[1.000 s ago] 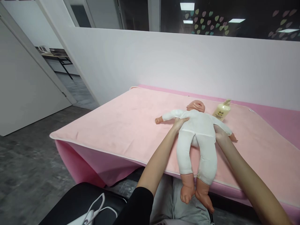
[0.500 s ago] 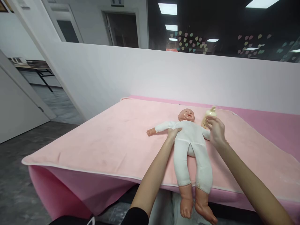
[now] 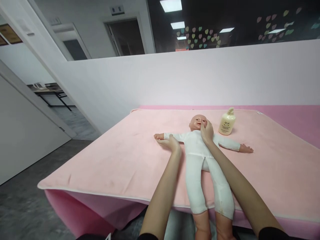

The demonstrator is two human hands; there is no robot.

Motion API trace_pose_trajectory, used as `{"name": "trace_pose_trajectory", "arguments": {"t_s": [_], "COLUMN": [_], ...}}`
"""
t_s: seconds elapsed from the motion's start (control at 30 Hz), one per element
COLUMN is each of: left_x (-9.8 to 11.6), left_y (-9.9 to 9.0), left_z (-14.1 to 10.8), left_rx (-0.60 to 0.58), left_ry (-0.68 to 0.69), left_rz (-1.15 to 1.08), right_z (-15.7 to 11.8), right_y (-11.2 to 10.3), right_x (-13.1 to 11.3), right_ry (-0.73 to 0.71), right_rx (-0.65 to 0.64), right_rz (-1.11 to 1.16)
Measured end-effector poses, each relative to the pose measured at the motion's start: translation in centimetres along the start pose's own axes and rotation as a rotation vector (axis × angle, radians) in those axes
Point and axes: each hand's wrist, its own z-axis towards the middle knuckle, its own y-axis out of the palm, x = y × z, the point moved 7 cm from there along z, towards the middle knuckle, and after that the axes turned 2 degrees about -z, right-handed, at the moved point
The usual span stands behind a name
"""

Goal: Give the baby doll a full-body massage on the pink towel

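Note:
A baby doll (image 3: 197, 144) in a white suit lies face up, with its feet past the table's near edge. My left hand (image 3: 171, 144) is beside the doll's outstretched arm on the left, its fingers stretched out under the doll's wrist. Against the doll's cheek and chin rests my right hand (image 3: 207, 131), fingers extended and partly covering the face. Just right of the doll's head stands a pale yellow pump bottle (image 3: 227, 123), upright and apart from both hands.
A light pink blanket (image 3: 112, 160) with a pale edge covers the table over a darker pink cloth (image 3: 287, 116). Behind rises a white half wall (image 3: 175, 83) with dark glass above. On the left are a door (image 3: 25, 133) and a side table (image 3: 50, 91).
My right hand has let go of the bottle, which now stands on the blanket, and moved left to the doll's face. My left hand has gone from the doll's side to its arm.

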Motion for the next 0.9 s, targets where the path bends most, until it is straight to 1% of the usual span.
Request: {"name": "trace_pose_trajectory", "arguments": {"t_s": [0.03, 0.07, 0.1, 0.13, 0.2, 0.23, 0.27, 0.33, 0.4, 0.47, 0.53, 0.6, 0.67, 0.73, 0.83, 0.9], "left_x": [1.1, 2.4, 3.6, 4.8, 6.5, 6.8, 6.8, 6.2, 5.3, 4.6, 4.1, 3.7, 3.3, 3.3, 4.0, 4.7], "left_y": [-1.4, -2.0, -2.2, -1.7, 0.7, 2.4, 4.2, 8.0, 11.9, 15.6, 18.4, 20.2, 20.8, 20.6, 19.5, 18.8], "left_z": [-0.1, -0.4, -0.8, -1.3, -2.4, -2.8, -3.0, -2.8, -2.1, -1.4, -0.7, -0.1, 0.3, 0.3, -0.5, -1.5], "left_rx": [0.142, 0.209, 0.233, 0.186, 0.003, -0.107, -0.218, -0.414, -0.589, -0.756, -0.896, -0.989, -1.02, -1.003, -0.936, -0.919], "left_ry": [0.074, 0.171, 0.266, 0.368, 0.534, 0.575, 0.584, 0.527, 0.444, 0.392, 0.357, 0.303, 0.249, 0.261, 0.378, 0.471], "left_rz": [0.041, 0.062, 0.069, 0.079, 0.104, 0.12, 0.135, 0.167, 0.214, 0.287, 0.353, 0.376, 0.342, 0.305, 0.308, 0.322], "right_z": [-0.2, -0.3, -0.4, -0.5, -0.5, -0.4, -0.3, -0.2, 0.1, 0.3, 0.5, 0.6, 0.7, 0.9, 1.3, 1.6], "right_y": [0.1, 0.2, 0.3, 0.3, 0.3, 0.3, 0.3, 0.2, 0.2, 0.1, 0.0, -0.1, -0.2, -0.2, 0.1, 0.6], "right_x": [-0.2, -0.4, -0.4, -0.5, -0.4, -0.4, -0.4, -0.3, -0.2, -0.1, 0.0, 0.1, 0.2, 0.6, 1.6, 2.4], "right_ry": [-0.039, -0.069, -0.088, -0.099, -0.106, -0.108, -0.107, -0.097, -0.079, -0.058, -0.034, -0.017, -0.004, 0.036, 0.124, 0.16], "right_rx": [-0.015, -0.029, -0.039, -0.044, -0.043, -0.041, -0.038, -0.03, -0.023, -0.013, 0.003, 0.021, 0.036, 0.048, 0.037, -0.002], "right_rz": [-0.02, -0.033, -0.041, -0.045, -0.045, -0.043, -0.04, -0.03, -0.009, 0.019, 0.045, 0.067, 0.096, 0.138, 0.239, 0.325]}}
